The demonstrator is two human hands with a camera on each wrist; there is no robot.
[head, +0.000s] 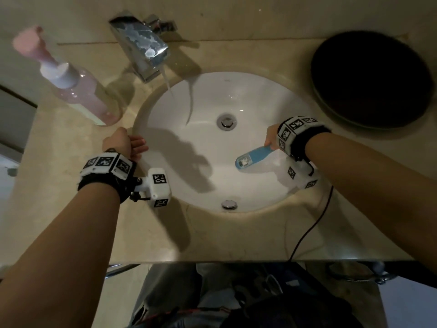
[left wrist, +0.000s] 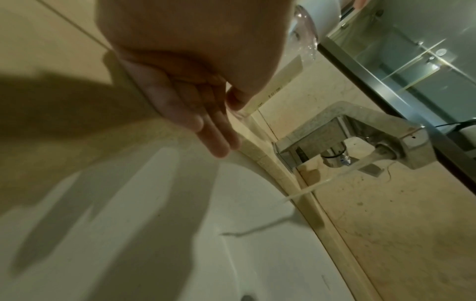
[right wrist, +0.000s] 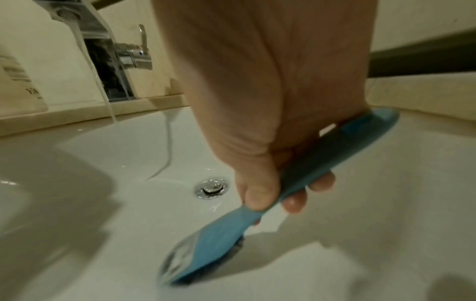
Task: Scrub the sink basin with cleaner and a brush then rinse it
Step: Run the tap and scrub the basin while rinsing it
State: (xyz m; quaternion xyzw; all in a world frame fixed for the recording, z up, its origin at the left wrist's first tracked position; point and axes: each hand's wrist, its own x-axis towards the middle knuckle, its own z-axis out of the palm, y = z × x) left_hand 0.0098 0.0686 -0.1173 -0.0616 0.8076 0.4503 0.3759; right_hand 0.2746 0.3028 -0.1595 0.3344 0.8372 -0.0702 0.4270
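Observation:
The white oval sink basin [head: 248,95] is set in a beige counter. My right hand [head: 272,138] grips the handle of a blue brush [head: 254,158], head down on the basin's right wall; in the right wrist view the brush [right wrist: 219,240] has its bristles on the porcelain. Over the basin's left rim hangs my left hand [head: 132,145], fingers straight and holding nothing; in the left wrist view the fingers [left wrist: 206,130] reach just past the rim. A thin stream runs from the chrome faucet [head: 142,43] into the basin. The drain [head: 226,121] sits in the middle.
A pink pump bottle [head: 78,91] stands on the counter at the back left, close to my left hand. A dark round bowl [head: 371,79] sits at the back right. A black cable [head: 314,223] trails over the counter's front edge.

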